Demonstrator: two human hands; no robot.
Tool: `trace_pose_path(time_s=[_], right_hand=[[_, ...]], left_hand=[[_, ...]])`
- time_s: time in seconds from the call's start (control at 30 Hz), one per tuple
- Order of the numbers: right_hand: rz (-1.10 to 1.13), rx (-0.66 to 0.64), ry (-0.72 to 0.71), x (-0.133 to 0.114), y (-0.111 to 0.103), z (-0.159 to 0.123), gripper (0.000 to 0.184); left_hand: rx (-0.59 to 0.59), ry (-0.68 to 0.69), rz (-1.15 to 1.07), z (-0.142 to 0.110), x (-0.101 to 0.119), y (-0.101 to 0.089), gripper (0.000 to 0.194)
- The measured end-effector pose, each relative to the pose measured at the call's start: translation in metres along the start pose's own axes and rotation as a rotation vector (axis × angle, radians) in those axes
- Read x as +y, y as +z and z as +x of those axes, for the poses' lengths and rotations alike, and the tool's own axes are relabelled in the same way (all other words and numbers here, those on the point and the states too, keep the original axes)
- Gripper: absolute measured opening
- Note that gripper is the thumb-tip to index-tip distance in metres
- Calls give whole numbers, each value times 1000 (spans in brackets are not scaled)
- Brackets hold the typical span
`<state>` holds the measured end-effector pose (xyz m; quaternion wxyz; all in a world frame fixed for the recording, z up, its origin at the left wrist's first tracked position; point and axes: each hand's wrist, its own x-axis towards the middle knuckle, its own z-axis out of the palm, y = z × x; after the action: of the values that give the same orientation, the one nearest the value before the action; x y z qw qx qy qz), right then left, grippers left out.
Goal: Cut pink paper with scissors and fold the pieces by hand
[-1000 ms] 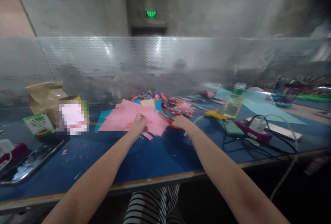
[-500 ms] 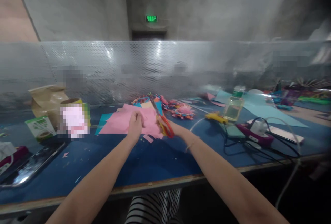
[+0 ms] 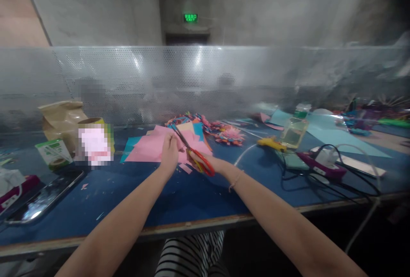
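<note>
My right hand [image 3: 214, 165] grips red-handled scissors [image 3: 196, 155], blades pointing up and left toward my left hand. My left hand [image 3: 169, 153] is closed in a pinch on a pink paper piece, held just above the blue table [image 3: 179, 196]. Beneath both hands lies a spread of pink paper sheets [image 3: 150, 147] with teal and orange sheets under them. Small pink scraps lie beside the hands.
Colourful paper flowers [image 3: 224, 132] lie behind the sheets. To the right are a yellow glue gun [image 3: 271, 142], a bottle [image 3: 296, 127], a power strip [image 3: 320, 161] and black cables. On the left sit a phone [image 3: 41, 202], a green box [image 3: 53, 153], a cup and a brown bag.
My right hand picked the scissors up off the table and brought them to the paper in my left hand. My left hand lifted slightly with the pink piece.
</note>
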<state>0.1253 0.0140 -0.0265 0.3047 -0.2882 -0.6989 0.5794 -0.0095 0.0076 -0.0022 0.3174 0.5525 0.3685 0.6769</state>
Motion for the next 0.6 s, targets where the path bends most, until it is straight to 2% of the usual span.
trace_pose_path(time_s=[0.1,0.27,0.43,0.6], right_hand=[[111,-3,51,0,3,0,39],[162,25,59,1,5,2,39],[74,4,8,-1,7,2,38],[-24,42,21,1,8,3,38]], left_hand=[[22,-33,-13,1,-1,0,11],[25,-43,29,0,-3,0,16],[33,-49,40,-1,-2,0,16],[23,-58,4,0,-2,0,14]])
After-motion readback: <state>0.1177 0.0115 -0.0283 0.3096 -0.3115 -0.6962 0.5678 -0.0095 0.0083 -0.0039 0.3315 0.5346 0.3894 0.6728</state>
